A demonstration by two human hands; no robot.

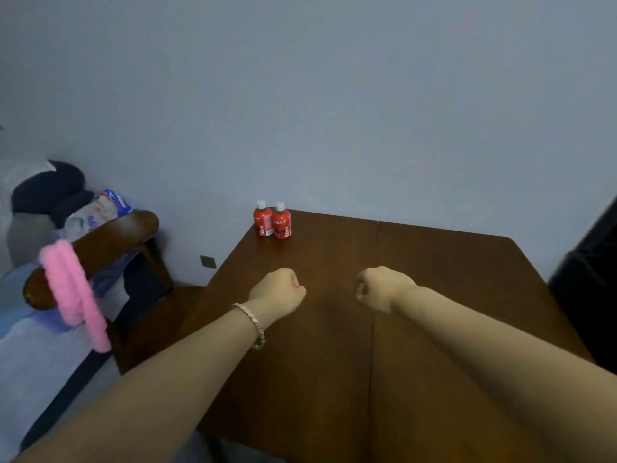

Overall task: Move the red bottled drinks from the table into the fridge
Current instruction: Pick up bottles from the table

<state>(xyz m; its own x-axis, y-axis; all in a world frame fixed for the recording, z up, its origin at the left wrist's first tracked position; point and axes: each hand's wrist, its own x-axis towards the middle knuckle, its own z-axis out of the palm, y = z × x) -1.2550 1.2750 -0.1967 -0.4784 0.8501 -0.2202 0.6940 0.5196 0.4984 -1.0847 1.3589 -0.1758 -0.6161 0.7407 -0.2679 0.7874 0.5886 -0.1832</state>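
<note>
Both of your hands are curled into fists and hold nothing. Your left hand point(278, 289) and your right hand point(380, 289) are side by side, a gap between them, above the middle of the counter point(434, 279). I cannot tell whether they touch the wood.

The two drinks stand upright at the counter's far left corner, close to the wall point(334, 95). The first red bottle point(262, 219) is nearest the corner, and the second red bottle point(281, 221) is just beside it on the right. Both have white caps. They are well apart from your fists, beyond your left hand.

A silver bracelet point(252, 324) circles your left wrist. Left of the counter stands a wooden chair point(100, 248) with a fluffy pink cloth point(75, 289) draped over its backrest. A plastic bag point(96, 212) lies behind that. A dark object point(587, 279) fills the right edge of the view.
</note>
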